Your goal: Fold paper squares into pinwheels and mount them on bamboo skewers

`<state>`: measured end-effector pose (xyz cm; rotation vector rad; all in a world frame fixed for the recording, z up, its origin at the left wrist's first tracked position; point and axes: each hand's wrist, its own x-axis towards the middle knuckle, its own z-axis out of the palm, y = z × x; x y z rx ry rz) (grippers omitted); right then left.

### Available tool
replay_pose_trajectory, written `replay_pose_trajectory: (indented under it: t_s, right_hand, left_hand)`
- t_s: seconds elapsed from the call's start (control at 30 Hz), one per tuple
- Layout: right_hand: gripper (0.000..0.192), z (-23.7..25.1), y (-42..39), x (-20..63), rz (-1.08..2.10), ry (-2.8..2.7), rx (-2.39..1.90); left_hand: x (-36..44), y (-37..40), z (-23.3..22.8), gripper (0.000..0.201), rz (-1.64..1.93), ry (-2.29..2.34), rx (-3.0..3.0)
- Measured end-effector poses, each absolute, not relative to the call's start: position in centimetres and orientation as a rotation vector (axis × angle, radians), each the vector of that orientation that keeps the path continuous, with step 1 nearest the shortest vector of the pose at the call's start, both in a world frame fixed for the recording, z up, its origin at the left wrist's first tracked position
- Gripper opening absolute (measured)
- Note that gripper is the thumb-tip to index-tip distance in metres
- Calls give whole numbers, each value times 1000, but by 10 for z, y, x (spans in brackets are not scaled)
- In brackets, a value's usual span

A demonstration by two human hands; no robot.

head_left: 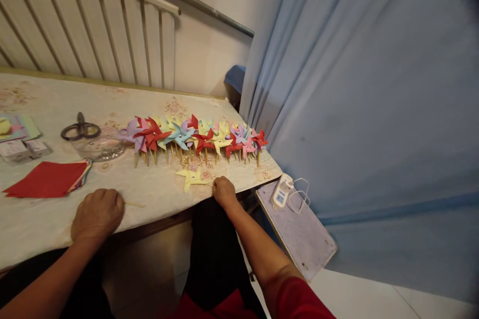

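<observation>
Two fists closed: right hand (223, 191) pinches the yellow pinwheel (192, 177), left hand (98, 213) grips a stick (133, 204) (assembly, seemingly); joining needs careful alignment.

Both bare forearms reach up from the lower edge toward 12 o'clock. The left hand (98, 213) lies knuckles-up in a loose fist at about 8 o'clock in the view, its grip closed on a thin wooden stick (133, 204) that juts toward 3 o'clock. The right hand (223, 191) sits near centre, fingers curled and pinched together, wrist bent; a red sleeve covers the upper arm.
</observation>
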<state>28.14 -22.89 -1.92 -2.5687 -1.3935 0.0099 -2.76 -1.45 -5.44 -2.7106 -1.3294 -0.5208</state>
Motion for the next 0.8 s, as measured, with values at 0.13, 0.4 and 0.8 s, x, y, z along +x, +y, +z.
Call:
replay_pose_trajectory:
  t_s: [0.13, 0.4, 0.8]
  right_hand:
    - [21, -21, -232, 283, 2, -1392, -2564]
    - [18, -38, -232, 284, -53, -1384, -2483]
    - [18, -52, -235, 285, -115, -1300, -2348]
  left_hand:
    - [-27, -15, -54, 39, -415, -1240, -2548]
    - [-28, -17, -55, 36, -439, -1235, -2525]
    - [-25, -26, -44, 37, -448, -1283, -2589]
